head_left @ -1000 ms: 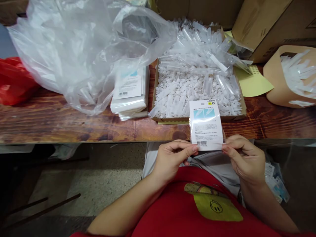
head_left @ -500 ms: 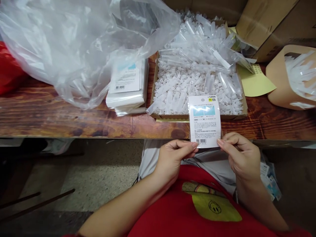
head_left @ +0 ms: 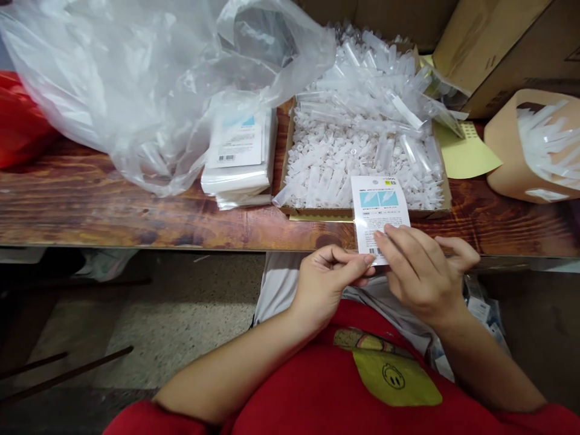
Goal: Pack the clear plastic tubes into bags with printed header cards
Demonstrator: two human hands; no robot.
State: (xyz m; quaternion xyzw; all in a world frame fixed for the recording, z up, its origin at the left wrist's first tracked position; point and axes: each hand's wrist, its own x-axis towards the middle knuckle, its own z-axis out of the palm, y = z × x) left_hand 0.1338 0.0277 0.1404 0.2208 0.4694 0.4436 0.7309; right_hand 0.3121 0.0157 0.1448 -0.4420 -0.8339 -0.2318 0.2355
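A white printed card in a clear sleeve (head_left: 379, 208), with two blue pictures near its top, is upright over the table's front edge. My left hand (head_left: 328, 278) pinches its lower left corner between thumb and fingers. Across the card's lower right part lie the fingertips of my right hand (head_left: 421, 266), fingers stretched out and thumb apart. Behind the card is a shallow cardboard tray (head_left: 290, 142) heaped with small translucent plastic pieces and tubes. Left of the tray sits a stack of clear sleeves (head_left: 240, 181) with a similar printed card on top.
A large clear plastic bag (head_left: 136, 90) covers the back left of the wooden table (head_left: 113, 217), beside a red bag (head_left: 22, 121). To the right are yellow paper (head_left: 471, 157), a tan bin (head_left: 502, 151) of white pieces and cardboard boxes (head_left: 489, 42). Packets (head_left: 480, 308) lie below the table.
My right hand has let go of the card's lower right corner and moved left, its fingers now spread flat over the card's face. My left hand still pinches the lower left corner.
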